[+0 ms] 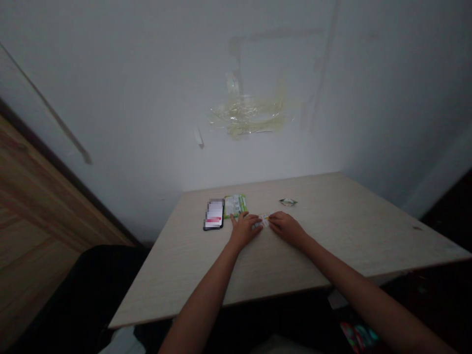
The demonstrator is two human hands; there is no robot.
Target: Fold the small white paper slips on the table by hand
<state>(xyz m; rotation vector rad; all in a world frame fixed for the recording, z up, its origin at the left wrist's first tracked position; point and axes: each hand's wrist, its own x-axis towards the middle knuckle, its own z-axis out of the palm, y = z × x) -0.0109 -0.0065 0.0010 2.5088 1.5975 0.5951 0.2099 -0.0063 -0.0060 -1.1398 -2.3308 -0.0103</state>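
A small white piece of paper or packet with yellowish print [264,220] lies low over the table between my two hands. My left hand [244,232] holds its left end between thumb and fingers, with other fingers stretched toward a green and white printed packet [235,204]. At the right end, my right hand [289,228] has thumb and fingertips closed on the edge. The print is too small to read, and the fingers cover both ends of the piece.
Left of the green packet lies a phone [214,215] with a lit screen. A small folded wrapper [288,202] sits beyond my right hand. The pale wooden table [184,255] meets a wall with peeling clear tape [250,115]. A dark scrap [417,228] lies far right.
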